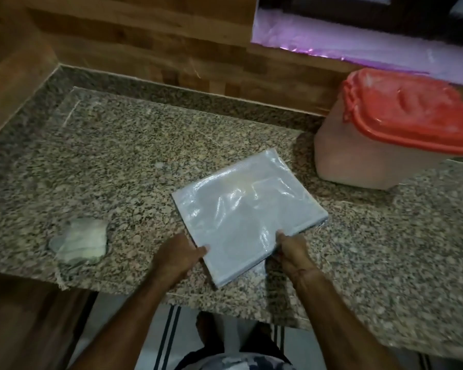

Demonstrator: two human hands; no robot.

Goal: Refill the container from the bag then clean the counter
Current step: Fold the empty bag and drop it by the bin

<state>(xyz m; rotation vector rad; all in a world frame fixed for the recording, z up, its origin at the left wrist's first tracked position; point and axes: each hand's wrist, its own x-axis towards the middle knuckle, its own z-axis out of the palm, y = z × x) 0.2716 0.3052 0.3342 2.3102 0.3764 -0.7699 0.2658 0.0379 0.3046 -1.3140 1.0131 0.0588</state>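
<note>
A flat, folded grey-white woven bag (247, 209) lies on the speckled granite counter (145, 145), tilted with one corner toward me. My left hand (179, 259) pinches its near left edge, and my right hand (292, 249) grips its near right edge. The translucent container (364, 153) stands at the right with its red lid (409, 113) closed, apart from the bag. A crumpled pale cloth (79, 244) rests on the counter to the left of my left hand, untouched.
A wooden wall panel (145, 36) backs the counter. A shelf lined with purple plastic (358, 41) sits above the container. The counter's front edge (225, 313) runs just below my hands, with floor and my feet visible beneath.
</note>
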